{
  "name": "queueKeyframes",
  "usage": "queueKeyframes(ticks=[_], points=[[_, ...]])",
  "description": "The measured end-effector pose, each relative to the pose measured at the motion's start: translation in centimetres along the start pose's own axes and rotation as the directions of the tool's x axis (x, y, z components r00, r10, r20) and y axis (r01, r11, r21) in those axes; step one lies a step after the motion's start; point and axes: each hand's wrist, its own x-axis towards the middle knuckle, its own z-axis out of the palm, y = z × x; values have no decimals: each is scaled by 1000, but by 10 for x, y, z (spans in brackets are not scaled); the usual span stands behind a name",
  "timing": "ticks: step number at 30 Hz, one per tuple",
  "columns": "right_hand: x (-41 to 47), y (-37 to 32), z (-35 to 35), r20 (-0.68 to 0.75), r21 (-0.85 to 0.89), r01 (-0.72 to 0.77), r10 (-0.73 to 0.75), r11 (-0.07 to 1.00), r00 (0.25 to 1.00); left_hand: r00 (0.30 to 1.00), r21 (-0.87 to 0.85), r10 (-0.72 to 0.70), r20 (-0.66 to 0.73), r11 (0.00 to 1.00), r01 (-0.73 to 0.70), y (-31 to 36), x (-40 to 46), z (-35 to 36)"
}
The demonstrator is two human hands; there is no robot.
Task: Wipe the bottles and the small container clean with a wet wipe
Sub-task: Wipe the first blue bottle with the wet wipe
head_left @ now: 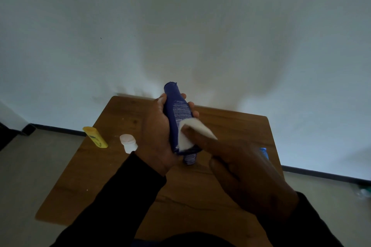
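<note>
1. A person's left hand grips a dark blue plastic bottle above the middle of a brown wooden worktop, fingers and thumb curled round its body, its ribbed cap end pointing down toward the worktop.
2. The right hand presses a white wet wipe against the lower part of the blue bottle; its fingers extend onto the wipe, though how they pinch it is hard to tell.
3. Judged from this, the wiping of the blue bottle is in hand.
4. A yellow plastic bottle lies near the worktop's left edge, a small white container with a pinkish top just beside it, apart from the hands.
5. A blue object shows at the right edge, mostly hidden behind the right hand.
6. The next move likely calls for turning the bottle in the left grip so the wipe reaches its unwiped sides.
</note>
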Motion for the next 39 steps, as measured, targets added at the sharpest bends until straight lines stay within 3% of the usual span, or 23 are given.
queueKeyframes(ticks=[3, 8, 13, 19, 24, 27, 32, 37, 39], points=[[-2, 6, -3, -57, -1, -33, 33, 999, 998, 997, 0, 56, -50, 998, -56, 3, 0, -1], [0, -4, -1, 98, 36, 41, -44, 999, 994, 995, 31, 33, -99, 999, -30, 1, 3, -4], [4, -1, -1, -44, -3, -28, 28, 1000, 999, 987, 40, 87, -135, 996, -82, -2, 2, -6], [-3, -15, 0, 102, 31, 65, -68, 997, 992, 980, 71, 62, -187, 996, -49, 3, 3, -5], [2, -7, 1, -71, -34, -1, -1, 999, 997, 970, 76, 123, -209, 991, -109, 5, -2, -4], [-7, -2, -2, -75, -11, -39, 38, 999, 996, 961, 101, 171, -217, 983, -152, 7, -7, -5], [-10, -17, -1, 55, 24, 7, -8, 1000, 998, 977, 76, 68, -203, 996, -54, -1, -11, -3], [3, -7, 2, -107, -8, -31, 30, 999, 994, 995, 98, 43, -89, 995, -34, -11, -17, -3], [-2, -4, -1, -108, -33, -26, 22, 999, 994, 994, 96, 83, -68, 992, -76, -6, -17, -6]])
